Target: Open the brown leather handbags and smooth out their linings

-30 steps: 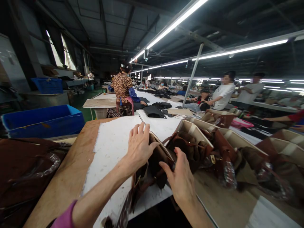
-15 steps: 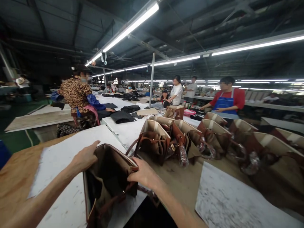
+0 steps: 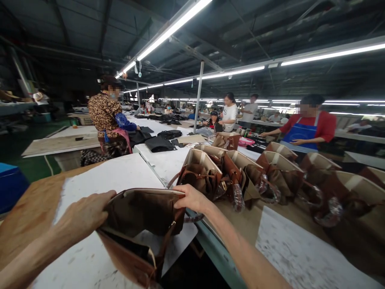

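Observation:
A brown leather handbag [image 3: 141, 224] lies mouth-open on white paper at the near edge of the wooden table [image 3: 27, 216]. My left hand [image 3: 86, 214] grips its left rim, fingers curled over the edge. On the bag's right top corner my right hand [image 3: 191, 197] pinches the rim beside a strap. The lining inside looks dark brown.
A row of several open brown and cream handbags [image 3: 240, 172] stands on the table to the right. A person in a leopard-print top [image 3: 105, 116] works at the far left bench. A person in a blue apron [image 3: 303, 128] stands at right. A blue bin [image 3: 10, 184] sits far left.
The bag has been pulled toward me and tipped flatter, mouth held wider. Both hands shifted along its rim. The view swung right, then slightly back left.

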{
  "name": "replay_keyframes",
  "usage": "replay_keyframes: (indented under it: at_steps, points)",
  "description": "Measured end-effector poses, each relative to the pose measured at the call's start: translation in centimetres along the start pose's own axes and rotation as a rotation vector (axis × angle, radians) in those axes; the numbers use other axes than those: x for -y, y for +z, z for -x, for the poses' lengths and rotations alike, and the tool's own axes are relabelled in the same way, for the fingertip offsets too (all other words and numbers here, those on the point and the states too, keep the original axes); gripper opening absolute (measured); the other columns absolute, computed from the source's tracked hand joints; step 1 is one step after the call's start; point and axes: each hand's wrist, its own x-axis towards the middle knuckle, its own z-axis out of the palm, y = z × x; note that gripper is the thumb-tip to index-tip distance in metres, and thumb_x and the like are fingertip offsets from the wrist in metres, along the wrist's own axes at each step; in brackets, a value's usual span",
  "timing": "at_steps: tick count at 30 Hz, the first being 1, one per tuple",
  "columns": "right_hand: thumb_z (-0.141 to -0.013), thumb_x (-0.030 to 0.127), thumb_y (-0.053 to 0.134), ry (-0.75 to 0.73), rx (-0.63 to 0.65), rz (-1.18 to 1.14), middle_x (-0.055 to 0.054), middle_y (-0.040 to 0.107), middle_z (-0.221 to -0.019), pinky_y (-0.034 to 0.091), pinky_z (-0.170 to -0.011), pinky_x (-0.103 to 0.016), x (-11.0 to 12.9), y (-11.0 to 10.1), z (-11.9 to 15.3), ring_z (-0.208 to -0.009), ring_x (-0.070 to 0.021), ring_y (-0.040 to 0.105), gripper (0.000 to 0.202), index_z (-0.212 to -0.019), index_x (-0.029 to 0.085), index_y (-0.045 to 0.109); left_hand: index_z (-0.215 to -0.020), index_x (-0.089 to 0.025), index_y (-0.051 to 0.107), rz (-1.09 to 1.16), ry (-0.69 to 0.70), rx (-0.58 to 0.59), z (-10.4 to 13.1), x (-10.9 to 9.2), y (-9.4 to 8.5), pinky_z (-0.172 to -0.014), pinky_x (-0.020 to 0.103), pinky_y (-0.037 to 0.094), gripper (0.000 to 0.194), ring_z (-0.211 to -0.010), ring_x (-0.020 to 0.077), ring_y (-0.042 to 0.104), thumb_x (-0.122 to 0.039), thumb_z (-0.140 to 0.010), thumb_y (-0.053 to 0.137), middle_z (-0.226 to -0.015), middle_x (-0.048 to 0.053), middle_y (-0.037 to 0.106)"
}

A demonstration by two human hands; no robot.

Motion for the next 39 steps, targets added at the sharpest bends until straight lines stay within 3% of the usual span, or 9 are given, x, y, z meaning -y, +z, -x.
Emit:
replay_keyframes:
  at_steps: [3,8,13,18,23,30,34,39]
  points:
    - [-0.058,0.012,0.055,-0.001,-0.002,-0.020,0.006,0.044,-0.060,0.028,-0.048,-0.016,-0.9,1.0,-0.3,-0.054,-0.0065,0.039,0.020,-0.077,0.015,0.054,-0.099,-0.023,0.052,-0.089,-0.055,0.057,0.6,-0.6,0.2,-0.061,0.037,0.040,0.039,-0.078,0.0279,0.058,-0.012,-0.065,0.034,-0.088,0.007,0.062]
    - [-0.060,0.015,0.055,-0.010,0.002,-0.011,0.006,0.043,-0.060,0.028,-0.048,-0.016,-0.7,1.5,-0.2,-0.054,-0.0068,0.039,0.019,-0.078,0.016,0.054,-0.110,-0.021,0.046,-0.095,-0.039,-0.024,0.1,-1.8,-0.6,-0.068,0.037,0.042,0.046,-0.091,0.0260,0.055,-0.009,-0.068,0.033,-0.110,0.008,0.054]
    - [-0.061,0.017,0.056,-0.036,-0.017,0.105,0.005,0.048,-0.064,0.030,-0.051,-0.017,0.5,2.3,0.0,-0.060,-0.0092,0.044,0.021,-0.082,0.018,0.057,-0.111,-0.016,0.047,-0.148,0.032,-0.044,-1.9,-4.5,-1.5,-0.073,0.039,0.042,0.046,-0.094,0.0265,0.052,-0.006,-0.067,0.034,-0.109,0.011,0.051]
    - [-0.061,0.015,0.054,-0.047,-0.095,0.108,0.006,0.047,-0.065,0.030,-0.054,-0.017,0.1,3.1,0.6,-0.061,-0.0090,0.044,0.023,-0.083,0.019,0.058,-0.111,-0.014,0.049,-0.091,0.166,-0.022,-3.4,-6.1,0.5,-0.083,0.039,0.038,0.050,-0.098,0.0246,0.049,-0.005,-0.062,0.038,-0.107,0.010,0.054]
    - [-0.062,0.018,0.056,-0.014,-0.089,-0.033,0.005,0.047,-0.066,0.029,-0.053,-0.018,-0.8,3.4,1.2,-0.061,-0.0089,0.041,0.025,-0.087,0.019,0.058,-0.117,-0.016,0.046,0.012,0.195,-0.152,-2.5,-4.2,3.3,-0.095,0.037,0.032,0.053,-0.109,0.0223,0.045,-0.011,-0.064,0.040,-0.116,0.007,0.052]
    - [-0.064,0.018,0.057,-0.015,-0.123,-0.070,0.004,0.054,-0.073,0.033,-0.059,-0.019,-0.6,4.5,1.9,-0.068,-0.0116,0.046,0.027,-0.090,0.022,0.061,-0.116,-0.021,0.047,0.016,0.292,-0.236,-1.1,-0.8,5.4,-0.092,0.034,0.039,0.048,-0.104,0.0225,0.049,-0.021,-0.068,0.043,-0.113,0.004,0.054]
    - [-0.064,0.017,0.058,-0.043,-0.130,-0.070,0.004,0.056,-0.078,0.034,-0.062,-0.019,-0.5,4.6,2.5,-0.073,-0.0126,0.048,0.031,-0.094,0.022,0.062,-0.114,-0.025,0.048,0.003,0.312,-0.278,-0.2,-0.5,5.5,-0.090,0.031,0.042,0.045,-0.101,0.0213,0.052,-0.025,-0.069,0.047,-0.110,0.002,0.056]
    - [-0.064,0.016,0.058,-0.043,-0.107,-0.088,0.003,0.056,-0.080,0.035,-0.064,-0.020,-0.4,4.6,2.5,-0.073,-0.0126,0.050,0.033,-0.097,0.022,0.061,-0.105,-0.027,0.054,0.086,0.285,-0.337,0.5,-1.4,4.3,-0.086,0.026,0.045,0.039,-0.092,0.0188,0.057,-0.026,-0.066,0.049,-0.100,-0.001,0.061]
